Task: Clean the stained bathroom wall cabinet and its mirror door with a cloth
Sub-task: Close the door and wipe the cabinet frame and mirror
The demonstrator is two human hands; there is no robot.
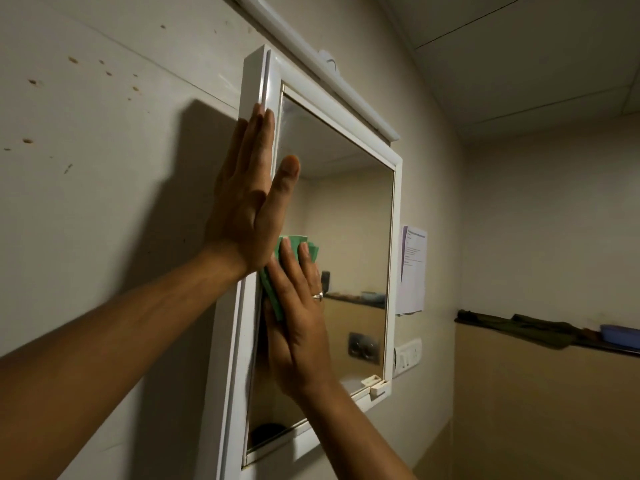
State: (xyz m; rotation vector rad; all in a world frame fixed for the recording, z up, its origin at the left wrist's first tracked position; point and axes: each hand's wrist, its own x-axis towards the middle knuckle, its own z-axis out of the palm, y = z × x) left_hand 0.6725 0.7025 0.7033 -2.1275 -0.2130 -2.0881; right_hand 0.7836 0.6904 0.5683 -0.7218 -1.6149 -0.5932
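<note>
The green cloth [293, 242] lies flat on the mirror door [346, 202], on the lower left part of the glass, just beside the inner edge of the frame. My right hand [301, 334] presses it there with fingers straight and laid over it, a ring [318, 296] on one finger; whether my thumb tucks round the cloth's edge I cannot quite tell, since the fold hides it. My left hand [242, 202] is flat, fingers straight and together, pressed against the left rail of the white cabinet [254, 77] above the cloth, the thumb reaching over the glass; it grips nothing.

I judge the step in hand to be wiping the mirror along its left margin, with the left hand bracing the door; the wide stretch of glass to the right looks yet to be covered. The next move calls for even, flat pressure and a sweep that stays clear of the frame's lip, with the door steadied against swinging.

Further out, a white light bar [329, 74] sits above the cabinet; a paper notice [412, 268] hangs just to its right, over a switch plate [408, 351]; brown spots [34, 81] mark the wall to the left.
</note>
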